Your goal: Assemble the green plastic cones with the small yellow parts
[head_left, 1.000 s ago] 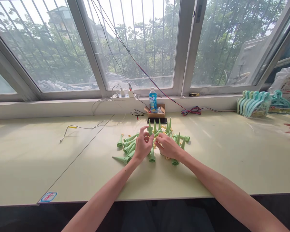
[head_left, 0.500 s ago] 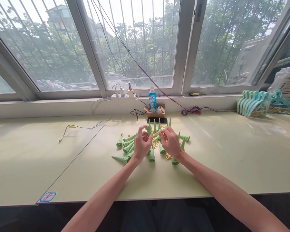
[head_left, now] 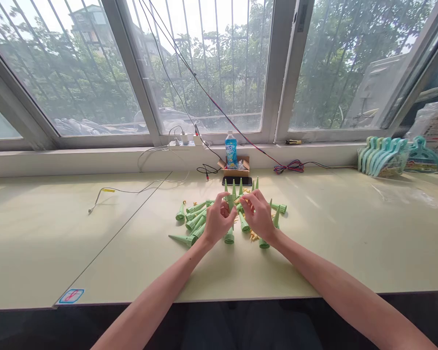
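My left hand (head_left: 219,219) is closed around a green watering spike (head_left: 231,200), its wide collar up and its tip pointing down. Close to its right, my right hand (head_left: 258,216) pinches thumb and forefinger together; a small yellow piece seems to be between them, mostly hidden. Around both hands lie several more green spikes, such as one at the left (head_left: 184,240) and one in front (head_left: 229,237). Some stand point-up behind the hands. Small yellow plastic pieces (head_left: 254,236) are scattered among them, partly covered by my hands.
Behind the pile are a dark phone (head_left: 237,181) and a small cardboard box (head_left: 237,172) with a blue bottle (head_left: 231,151). A coiled red-black cable (head_left: 289,166) lies by the wall. Teal plastic hangers (head_left: 383,155) stand at the far right. A white cable (head_left: 138,190) crosses the left side.
My left hand has moved slightly right, bringing the green spike closer to my right hand; the spike now shows more fully. My right hand has barely moved.
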The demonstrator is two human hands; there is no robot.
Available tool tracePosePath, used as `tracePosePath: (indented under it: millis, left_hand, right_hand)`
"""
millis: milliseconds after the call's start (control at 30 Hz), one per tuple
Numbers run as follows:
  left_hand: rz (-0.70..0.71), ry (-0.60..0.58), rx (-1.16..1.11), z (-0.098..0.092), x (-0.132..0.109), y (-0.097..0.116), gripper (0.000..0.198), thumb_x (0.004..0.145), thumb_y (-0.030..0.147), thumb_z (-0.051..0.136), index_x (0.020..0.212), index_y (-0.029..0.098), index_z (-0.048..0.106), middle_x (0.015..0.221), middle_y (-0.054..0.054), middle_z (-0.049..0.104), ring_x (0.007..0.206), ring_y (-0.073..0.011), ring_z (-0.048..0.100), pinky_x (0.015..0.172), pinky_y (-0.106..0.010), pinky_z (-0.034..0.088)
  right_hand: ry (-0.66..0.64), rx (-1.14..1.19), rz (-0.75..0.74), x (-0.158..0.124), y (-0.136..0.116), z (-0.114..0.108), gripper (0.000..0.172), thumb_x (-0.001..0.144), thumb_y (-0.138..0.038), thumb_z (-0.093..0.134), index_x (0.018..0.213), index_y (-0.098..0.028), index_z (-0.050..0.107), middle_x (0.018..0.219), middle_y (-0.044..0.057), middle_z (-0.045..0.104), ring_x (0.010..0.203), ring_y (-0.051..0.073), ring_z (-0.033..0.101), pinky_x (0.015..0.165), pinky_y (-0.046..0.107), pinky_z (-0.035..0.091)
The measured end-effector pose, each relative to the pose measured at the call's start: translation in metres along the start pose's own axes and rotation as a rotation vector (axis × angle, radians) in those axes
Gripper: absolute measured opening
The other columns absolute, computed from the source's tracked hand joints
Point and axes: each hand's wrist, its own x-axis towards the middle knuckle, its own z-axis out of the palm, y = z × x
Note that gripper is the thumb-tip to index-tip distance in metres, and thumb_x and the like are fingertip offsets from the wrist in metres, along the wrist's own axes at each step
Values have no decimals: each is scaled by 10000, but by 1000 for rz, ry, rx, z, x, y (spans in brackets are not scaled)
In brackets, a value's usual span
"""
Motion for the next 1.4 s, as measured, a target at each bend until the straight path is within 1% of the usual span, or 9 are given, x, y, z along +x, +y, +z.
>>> tracePosePath:
  millis: [200,433,600,767,867,1000,1200,1400]
  left_hand:
    - [6,11,-5,0,0,-1,319,831,251,596,1131,218,492,572,104,420,424,-43,376,425,-141,333]
    - [19,18,11,-1,0,-2,321,838,252,595,1137,223,484,589,97,427,430,-42,384,417,-135,333]
    - [18,24,13,-1,1,-4,328,852,270,583,1166,239,492,684,68,456,437,-33,400,405,-134,360]
    - [29,44,54,-1,2,-5,325,850,261,583,1169,249,524,821,29,509,421,-4,393,384,-130,366]
    - [25,29,61,-2,2,-3,338,845,251,584,1179,247,530,867,11,544,444,-11,452,400,-136,406]
    - [26,-4,49,-2,2,0,373,837,257,597,1201,243,515,909,-10,576,517,-49,558,434,-152,464]
    - [12,-19,28,-3,1,2,390,843,281,598,1220,240,506,926,-21,578,523,-55,573,447,-164,491]
    - [19,-26,31,-3,1,3,412,834,266,605,1231,234,501,954,-29,593,553,-63,593,473,-169,503]
  right_hand:
    - [-27,0,-3,0,-1,0,149,979,-270,502,898,-193,600,833,18,499,581,93,485,511,231,449]
    - [-47,5,26,-1,-1,0,194,987,-308,484,884,-192,601,831,23,505,596,101,496,525,239,453]
    - [-62,2,42,-1,-1,0,217,989,-321,480,858,-191,596,810,24,499,618,113,499,525,238,445]
    - [-80,0,53,-2,0,1,242,991,-332,479,822,-192,582,792,24,490,642,124,489,535,235,436]
    - [-94,-3,58,-2,0,1,262,996,-340,466,805,-195,570,775,23,484,640,130,477,530,238,418]
    - [-115,-2,61,-2,0,2,280,1003,-341,447,789,-196,554,762,20,476,626,133,465,528,245,393]
    - [-131,-31,67,-2,1,3,307,1011,-354,424,765,-198,521,762,18,480,616,132,456,564,256,388]
    - [-138,-43,74,-1,2,3,337,1016,-359,410,734,-197,499,738,13,471,601,132,439,568,261,380]
